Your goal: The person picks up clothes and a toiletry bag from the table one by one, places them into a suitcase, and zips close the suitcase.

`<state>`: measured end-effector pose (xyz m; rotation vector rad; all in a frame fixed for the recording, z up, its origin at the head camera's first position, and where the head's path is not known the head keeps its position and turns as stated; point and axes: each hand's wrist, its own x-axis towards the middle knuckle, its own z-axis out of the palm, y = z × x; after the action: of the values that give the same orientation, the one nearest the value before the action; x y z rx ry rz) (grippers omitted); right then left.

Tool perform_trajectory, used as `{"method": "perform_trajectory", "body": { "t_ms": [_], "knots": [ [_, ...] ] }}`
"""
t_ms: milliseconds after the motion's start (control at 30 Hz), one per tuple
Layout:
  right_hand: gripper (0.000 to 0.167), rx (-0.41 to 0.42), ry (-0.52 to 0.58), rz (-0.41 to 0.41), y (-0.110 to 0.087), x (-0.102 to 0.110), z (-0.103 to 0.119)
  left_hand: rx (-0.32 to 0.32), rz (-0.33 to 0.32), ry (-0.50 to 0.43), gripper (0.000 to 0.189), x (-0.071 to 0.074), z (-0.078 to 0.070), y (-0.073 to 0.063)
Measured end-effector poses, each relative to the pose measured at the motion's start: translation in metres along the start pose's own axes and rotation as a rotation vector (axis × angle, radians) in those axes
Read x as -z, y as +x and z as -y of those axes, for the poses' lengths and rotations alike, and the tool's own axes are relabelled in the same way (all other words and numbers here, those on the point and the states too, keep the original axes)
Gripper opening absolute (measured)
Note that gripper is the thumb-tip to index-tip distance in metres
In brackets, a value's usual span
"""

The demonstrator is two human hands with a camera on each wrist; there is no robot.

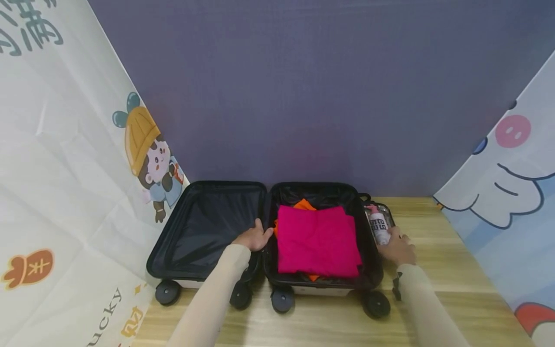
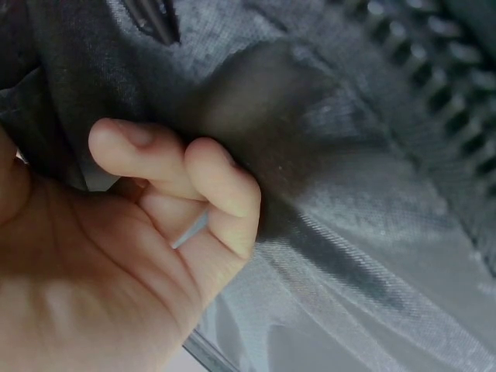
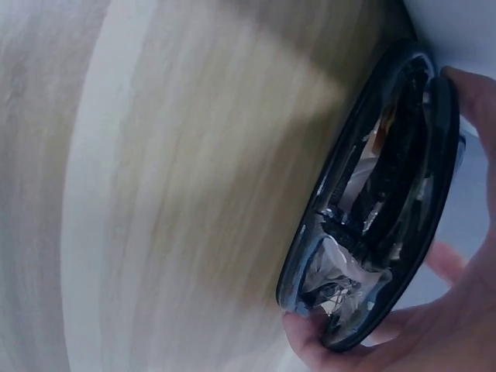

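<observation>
An open black suitcase lies flat, its bare left half (image 1: pixel 204 226) beside a right half (image 1: pixel 375 270) that holds folded bright pink cloth (image 1: pixel 318 241) over orange cloth (image 1: pixel 305 205). My left hand (image 1: pixel 253 237) is at the hinge between the halves. In the left wrist view its fingers (image 2: pixel 221 182) are loosely bent against the dark lining, with nothing in them. Beside the suitcase, my right hand (image 1: pixel 396 246) grips a black-edged clear pouch (image 3: pixel 443 178) by its ends. A white bottle with a pink top (image 1: pixel 379 227) shows through the pouch in the head view.
The suitcase's black wheels (image 1: pixel 376 304) point toward me on the wooden tabletop (image 1: pixel 446 270). A grey-purple panel (image 1: pixel 303 96) stands behind. Printed cloths (image 1: pixel 65 168) hang at left and right.
</observation>
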<state>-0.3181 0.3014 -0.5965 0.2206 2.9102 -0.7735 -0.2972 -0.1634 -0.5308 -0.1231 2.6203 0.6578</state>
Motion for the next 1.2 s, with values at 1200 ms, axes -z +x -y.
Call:
{"method": "perform_trajectory", "body": {
  "t_ms": [1200],
  "knots": [
    [0.132, -0.085, 0.039, 0.072, 0.012, -0.01, -0.017, -0.001, -0.02, -0.007, 0.085, 0.001, -0.004, -0.005]
  ]
}}
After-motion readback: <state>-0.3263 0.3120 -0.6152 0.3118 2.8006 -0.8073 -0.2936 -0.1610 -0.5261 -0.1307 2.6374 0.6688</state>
